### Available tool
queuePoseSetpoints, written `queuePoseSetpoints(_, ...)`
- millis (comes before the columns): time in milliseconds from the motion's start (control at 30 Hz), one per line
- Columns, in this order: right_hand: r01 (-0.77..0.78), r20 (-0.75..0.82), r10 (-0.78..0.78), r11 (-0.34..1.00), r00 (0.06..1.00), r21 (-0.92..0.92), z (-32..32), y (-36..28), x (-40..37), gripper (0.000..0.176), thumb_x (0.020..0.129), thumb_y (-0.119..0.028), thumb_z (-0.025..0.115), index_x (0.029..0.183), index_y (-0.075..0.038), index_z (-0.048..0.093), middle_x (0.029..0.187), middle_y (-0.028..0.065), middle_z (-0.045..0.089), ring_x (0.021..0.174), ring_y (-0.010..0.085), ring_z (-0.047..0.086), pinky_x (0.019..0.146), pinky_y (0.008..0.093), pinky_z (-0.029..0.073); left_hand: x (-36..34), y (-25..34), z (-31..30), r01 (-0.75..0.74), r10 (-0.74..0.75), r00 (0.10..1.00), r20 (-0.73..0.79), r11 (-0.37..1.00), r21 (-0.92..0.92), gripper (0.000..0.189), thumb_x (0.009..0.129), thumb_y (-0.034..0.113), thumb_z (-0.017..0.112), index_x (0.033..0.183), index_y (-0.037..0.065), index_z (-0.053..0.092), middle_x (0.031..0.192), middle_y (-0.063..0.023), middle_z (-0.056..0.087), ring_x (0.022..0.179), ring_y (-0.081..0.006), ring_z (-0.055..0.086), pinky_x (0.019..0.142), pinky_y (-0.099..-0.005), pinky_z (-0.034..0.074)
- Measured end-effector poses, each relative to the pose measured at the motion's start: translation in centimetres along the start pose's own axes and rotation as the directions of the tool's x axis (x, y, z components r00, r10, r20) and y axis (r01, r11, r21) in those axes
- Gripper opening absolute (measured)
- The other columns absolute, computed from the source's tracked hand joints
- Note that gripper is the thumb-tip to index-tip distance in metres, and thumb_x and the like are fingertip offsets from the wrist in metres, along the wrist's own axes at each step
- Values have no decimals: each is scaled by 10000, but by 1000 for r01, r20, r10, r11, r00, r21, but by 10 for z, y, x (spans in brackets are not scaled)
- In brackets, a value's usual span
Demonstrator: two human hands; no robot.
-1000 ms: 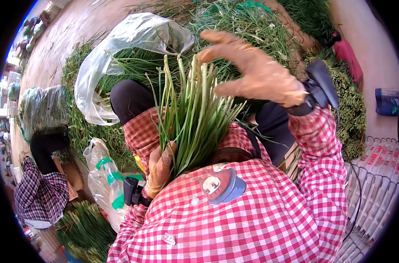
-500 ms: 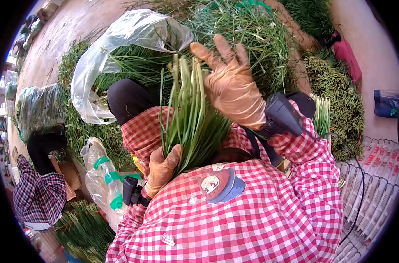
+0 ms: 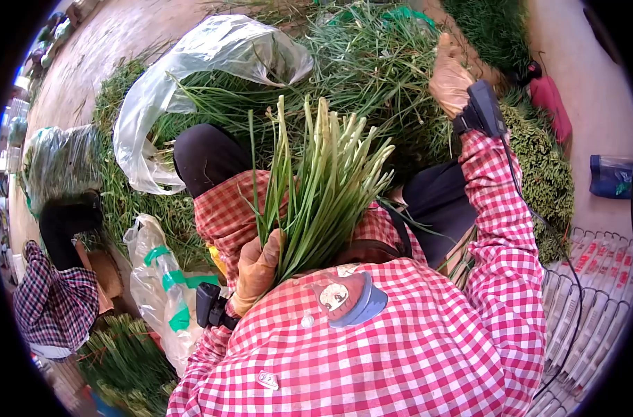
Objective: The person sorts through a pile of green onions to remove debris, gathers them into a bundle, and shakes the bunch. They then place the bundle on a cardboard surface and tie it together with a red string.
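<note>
My left hand [image 3: 256,267], in a tan glove, is closed around the lower part of a thick bunch of green chives [image 3: 313,187]. The pale cut ends fan out upward, away from my chest. My right hand [image 3: 450,82], gloved the same way, is stretched out to the upper right, beside the heap of loose green stalks [image 3: 372,69]. One finger points straight up there; the other fingers are partly hidden, and nothing shows in them.
A clear plastic bag [image 3: 139,132] lies on the heap at left. Dense green bundles [image 3: 539,160] lie at right, near a wire rack [image 3: 587,292]. A cable [image 3: 539,215] hangs from my right wrist. Another person in a checked sleeve [image 3: 56,299] sits at far left.
My right hand has moved from beside the bunch's cut ends to the upper right. The bunch's tips now spread wider, while my left hand keeps its grip.
</note>
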State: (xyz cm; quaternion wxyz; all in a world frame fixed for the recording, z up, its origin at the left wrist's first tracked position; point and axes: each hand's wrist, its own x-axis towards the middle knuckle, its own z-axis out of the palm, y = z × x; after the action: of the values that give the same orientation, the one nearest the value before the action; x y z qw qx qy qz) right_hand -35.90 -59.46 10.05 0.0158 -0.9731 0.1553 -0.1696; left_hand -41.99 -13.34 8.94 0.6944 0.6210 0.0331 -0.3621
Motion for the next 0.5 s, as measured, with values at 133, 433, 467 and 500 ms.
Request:
queuePoseSetpoints(133,239,-197,-175,896,965,375,-70,-71,0,319,896,-219,549,1170,-62,597,903,102,657,840,261,632,768,361,513,-1,9,12,-12,12,999,34,1000,2,330,964,291,534,1064,-10,621,943,-13,644,784,-68,558,689,-213,443)
queuePoseSetpoints(433,414,579,-614,790,537,453,-109,-153,0,368,730,-344,700,1038,-142,694,1286,92,540,1287,256,403,1123,565,137,-8,21,23,-42,32,997,73,990,134,302,951,280,562,1049,1,622,920,11,630,793,-58,531,714,-216,433)
queuePoseSetpoints(467,330,569,-593,799,570,503,-108,-155,-2,313,747,-315,687,1004,-137,696,1213,81,569,1233,247,450,1120,573,132,-10,25,27,-10,3,998,68,996,93,300,950,281,564,1043,2,621,914,16,626,790,-56,527,712,-215,430)
queuePoseSetpoints(500,241,563,-567,801,602,549,-107,-155,-6,259,763,-287,673,969,-132,697,1140,69,598,1180,239,497,1118,582,126,-10,27,28,23,-27,997,66,998,53,298,949,283,566,1038,4,621,907,20,622,786,-54,522,709,-214,427)
